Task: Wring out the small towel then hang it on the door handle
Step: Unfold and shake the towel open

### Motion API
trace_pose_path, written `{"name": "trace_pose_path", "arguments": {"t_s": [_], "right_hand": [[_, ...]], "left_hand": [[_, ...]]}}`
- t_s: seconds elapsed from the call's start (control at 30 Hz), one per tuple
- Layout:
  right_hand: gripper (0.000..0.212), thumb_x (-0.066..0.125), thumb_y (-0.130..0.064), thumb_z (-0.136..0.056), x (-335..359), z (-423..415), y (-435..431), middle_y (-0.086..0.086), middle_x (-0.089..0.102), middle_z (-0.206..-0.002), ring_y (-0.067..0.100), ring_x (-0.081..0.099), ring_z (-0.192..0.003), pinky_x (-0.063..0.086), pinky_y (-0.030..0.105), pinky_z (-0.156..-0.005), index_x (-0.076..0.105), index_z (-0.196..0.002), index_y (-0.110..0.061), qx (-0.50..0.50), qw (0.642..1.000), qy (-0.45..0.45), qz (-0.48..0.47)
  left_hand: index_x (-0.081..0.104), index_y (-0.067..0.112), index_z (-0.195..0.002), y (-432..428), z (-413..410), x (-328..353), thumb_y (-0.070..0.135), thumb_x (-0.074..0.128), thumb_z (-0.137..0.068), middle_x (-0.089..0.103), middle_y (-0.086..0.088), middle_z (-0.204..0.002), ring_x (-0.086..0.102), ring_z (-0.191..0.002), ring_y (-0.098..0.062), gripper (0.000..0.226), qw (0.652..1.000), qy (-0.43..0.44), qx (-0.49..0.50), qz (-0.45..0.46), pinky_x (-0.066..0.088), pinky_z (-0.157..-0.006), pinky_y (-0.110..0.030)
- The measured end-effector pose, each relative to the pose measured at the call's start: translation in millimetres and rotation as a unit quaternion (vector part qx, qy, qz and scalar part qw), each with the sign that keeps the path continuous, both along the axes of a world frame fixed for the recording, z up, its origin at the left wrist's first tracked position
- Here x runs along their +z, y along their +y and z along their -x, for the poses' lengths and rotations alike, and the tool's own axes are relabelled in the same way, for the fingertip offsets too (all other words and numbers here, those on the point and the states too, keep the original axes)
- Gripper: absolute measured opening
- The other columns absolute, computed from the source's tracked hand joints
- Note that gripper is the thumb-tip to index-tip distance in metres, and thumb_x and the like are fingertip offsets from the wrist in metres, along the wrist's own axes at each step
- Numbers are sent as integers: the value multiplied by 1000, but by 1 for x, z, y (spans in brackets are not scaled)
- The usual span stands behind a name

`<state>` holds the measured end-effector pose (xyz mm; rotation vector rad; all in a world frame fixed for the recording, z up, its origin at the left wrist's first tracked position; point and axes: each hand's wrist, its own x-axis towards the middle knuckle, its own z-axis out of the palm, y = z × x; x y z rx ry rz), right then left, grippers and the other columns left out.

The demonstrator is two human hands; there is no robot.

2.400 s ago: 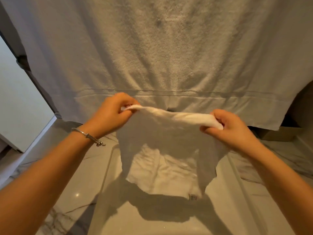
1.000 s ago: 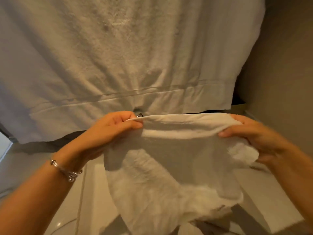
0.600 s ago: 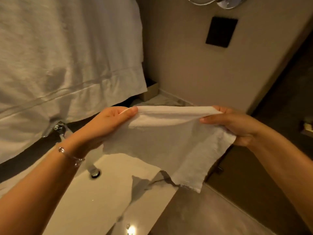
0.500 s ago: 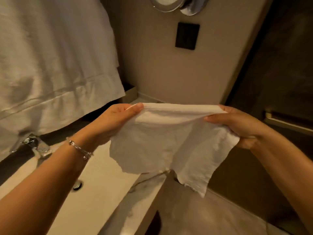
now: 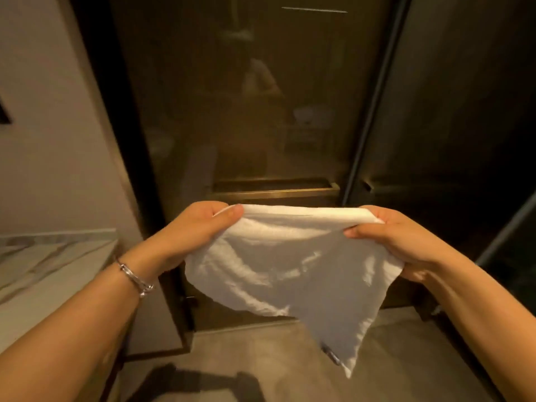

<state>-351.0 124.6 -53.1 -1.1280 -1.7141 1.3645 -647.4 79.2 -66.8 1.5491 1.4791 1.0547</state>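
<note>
The small white towel (image 5: 293,265) is stretched flat between my two hands, its top edge level and its lower corner hanging down to the right. My left hand (image 5: 191,230), with a silver bracelet on the wrist, pinches the top left corner. My right hand (image 5: 388,236) pinches the top right corner. Just beyond the towel's top edge runs the long horizontal brass door handle (image 5: 275,191) on the dark glass door (image 5: 246,97). The towel is a little nearer to me than the handle and does not touch it.
A marble counter (image 5: 43,265) edge lies at the left, under a beige wall (image 5: 43,140). A second dark panel (image 5: 452,111) stands to the right of the door frame. Grey floor (image 5: 261,358) lies below the towel.
The view has swung right from the big hanging towel and the basin to the dark glass door. Both hands kept the small towel spread and carried it up to the handle.
</note>
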Motion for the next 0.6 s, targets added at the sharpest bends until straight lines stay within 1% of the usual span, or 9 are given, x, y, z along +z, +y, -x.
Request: {"name": "trace_pose_path", "arguments": {"t_s": [0.07,0.13,0.17,0.23,0.3,0.37,0.43,0.53,0.6], "right_hand": [[11,68,-20,-75,-3,-46,10,-6,71,-72,12,69,-70,54,19,-53,67,-77,-31,-26,1000,-4,-1],[11,68,-20,-75,-6,-87,19,-7,71,-72,11,68,-72,54,19,-53,67,-76,-31,-60,998,-15,-8],[10,68,-20,-76,-7,-102,23,-3,70,-78,15,67,-75,56,21,-55,67,-78,-30,-76,997,-25,-13],[9,68,-21,-77,-7,-133,33,5,68,-90,20,64,-85,57,30,-66,65,-83,-27,-110,993,-37,-18],[10,67,-20,-76,-6,-159,41,10,66,-95,24,62,-91,53,40,-77,65,-86,-23,-137,990,-42,-14],[13,68,-18,-75,-4,-185,50,15,66,-98,28,62,-91,51,44,-82,65,-87,-16,-154,987,-40,-2],[24,73,-18,-66,0,-211,63,18,68,-93,28,65,-83,52,41,-75,64,-87,-10,-158,987,-40,-1],[44,76,-30,-50,2,-244,81,13,70,-86,25,67,-74,54,37,-66,64,-86,-7,-160,986,-48,4],[44,78,-32,-47,2,-264,94,9,73,-80,25,69,-71,56,34,-61,66,-83,-9,-166,985,-50,12]], "left_hand": [[63,3,-87,24,-41,-1,62,58,-73,69,-16,-83,64,-72,-21,61,999,1,-46,5,48,-65,-32],[63,8,-77,49,-80,-1,65,54,-69,66,-4,-75,61,-70,-19,58,997,13,-72,8,44,-65,-32],[62,14,-71,58,-94,-1,64,53,-70,64,2,-70,61,-68,-16,51,997,20,-79,9,43,-63,-29],[59,20,-65,83,-125,0,59,53,-74,60,7,-63,57,-62,-13,41,993,21,-113,9,40,-60,-27],[55,20,-63,107,-150,1,56,54,-74,56,8,-61,51,-59,-11,38,989,21,-148,7,36,-59,-28],[57,22,-63,131,-171,2,59,54,-71,57,9,-63,51,-61,-10,38,982,31,-186,14,37,-60,-27],[60,28,-63,160,-190,4,58,54,-71,59,13,-64,53,-62,-6,32,973,45,-226,15,38,-61,-26],[64,29,-69,202,-216,6,49,54,-76,62,13,-69,57,-65,-5,23,961,41,-274,16,42,-63,-26],[65,27,-70,228,-234,4,43,56,-82,64,9,-72,60,-67,-9,21,956,38,-290,15,43,-63,-26]]}}
